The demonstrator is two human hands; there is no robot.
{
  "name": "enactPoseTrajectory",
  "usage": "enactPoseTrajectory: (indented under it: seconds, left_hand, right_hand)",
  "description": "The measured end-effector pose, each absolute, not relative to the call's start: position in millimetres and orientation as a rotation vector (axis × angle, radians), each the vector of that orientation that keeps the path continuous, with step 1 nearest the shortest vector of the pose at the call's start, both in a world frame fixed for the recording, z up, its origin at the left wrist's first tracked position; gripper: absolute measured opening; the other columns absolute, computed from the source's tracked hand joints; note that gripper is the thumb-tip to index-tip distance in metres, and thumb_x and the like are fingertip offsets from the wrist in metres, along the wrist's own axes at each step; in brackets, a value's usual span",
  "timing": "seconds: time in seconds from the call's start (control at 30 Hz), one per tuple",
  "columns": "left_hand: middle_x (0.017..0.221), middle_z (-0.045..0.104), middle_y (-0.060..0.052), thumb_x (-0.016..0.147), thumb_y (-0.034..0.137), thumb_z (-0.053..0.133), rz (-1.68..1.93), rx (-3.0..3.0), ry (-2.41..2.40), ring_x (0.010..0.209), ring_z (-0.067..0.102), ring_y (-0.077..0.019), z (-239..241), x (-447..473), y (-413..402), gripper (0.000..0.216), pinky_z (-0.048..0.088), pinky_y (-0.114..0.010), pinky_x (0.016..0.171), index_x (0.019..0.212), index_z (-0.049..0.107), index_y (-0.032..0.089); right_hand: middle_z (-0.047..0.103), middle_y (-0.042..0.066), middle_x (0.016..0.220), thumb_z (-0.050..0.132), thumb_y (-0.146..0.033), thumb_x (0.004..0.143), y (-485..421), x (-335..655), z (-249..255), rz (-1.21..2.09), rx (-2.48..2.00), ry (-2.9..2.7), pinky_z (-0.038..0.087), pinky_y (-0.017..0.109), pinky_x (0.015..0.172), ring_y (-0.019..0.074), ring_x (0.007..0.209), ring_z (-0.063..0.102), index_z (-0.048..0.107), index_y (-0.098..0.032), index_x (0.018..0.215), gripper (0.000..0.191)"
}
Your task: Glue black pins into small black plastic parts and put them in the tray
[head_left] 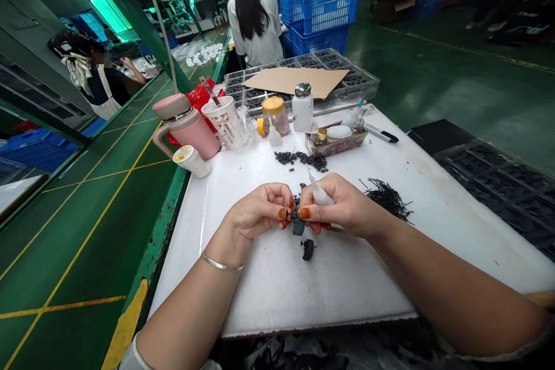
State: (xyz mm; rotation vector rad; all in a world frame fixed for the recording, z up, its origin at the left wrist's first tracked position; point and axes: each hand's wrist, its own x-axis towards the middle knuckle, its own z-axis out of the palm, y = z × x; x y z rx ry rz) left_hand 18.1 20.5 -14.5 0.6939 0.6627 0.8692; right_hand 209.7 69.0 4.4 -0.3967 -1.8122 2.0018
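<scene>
Pinching a black part (297,215) between left hand (258,211) and right hand (342,206), bottle (321,196) tucked in the right; a slip could knock the piece (307,249) at six o'clock.

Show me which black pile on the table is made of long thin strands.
The pile beside the right hand: its strands lie loosely crossed, unlike the other pile, farther up the table, which is small short bits.

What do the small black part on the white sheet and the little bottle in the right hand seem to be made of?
The small black part looks like moulded plastic, dull, crisp-edged; rubber is possible. The little bottle looks like soft plastic, milky white and semi-translucent.
</scene>
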Motion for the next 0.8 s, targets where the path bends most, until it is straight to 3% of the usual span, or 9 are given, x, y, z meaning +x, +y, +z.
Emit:
enactPoseTrajectory:
  seconds: [0.27,0.5,0.8]
  left_hand:
    - [0.063,0.065,-0.003,0.057,0.016,0.086,0.828,0.751,0.689,0.047,0.058,-0.0119,-14,14,20,0.041,0.049,-0.015,0.044,0.084,0.056,0.014]
    - [0.063,0.064,-0.002,0.054,0.020,0.088,0.894,0.826,0.819,0.047,0.058,-0.0125,-10,13,20,0.048,0.049,-0.017,0.044,0.086,0.053,0.015]
    - [0.061,0.063,-0.001,0.056,0.021,0.087,0.797,0.879,0.782,0.046,0.057,-0.0122,-13,9,21,0.048,0.049,-0.018,0.045,0.091,0.056,0.015]
  right_hand:
    - [0.059,0.000,0.050,0.074,-0.040,0.072,70,206,0,2.013,-0.455,-1.833,0.032,0.020,0.042,0.0071,0.043,0.045,0.063,-0.012,0.062,0.031]
    - [0.056,-0.001,0.046,0.075,-0.039,0.070,66,201,-6,2.279,-0.502,-1.534,0.025,0.019,0.039,0.0053,0.039,0.040,0.059,-0.012,0.060,0.032]
    - [0.058,0.000,0.049,0.073,-0.042,0.073,63,203,1,2.050,-0.501,-1.801,0.030,0.020,0.042,0.0063,0.042,0.042,0.062,-0.013,0.058,0.034]
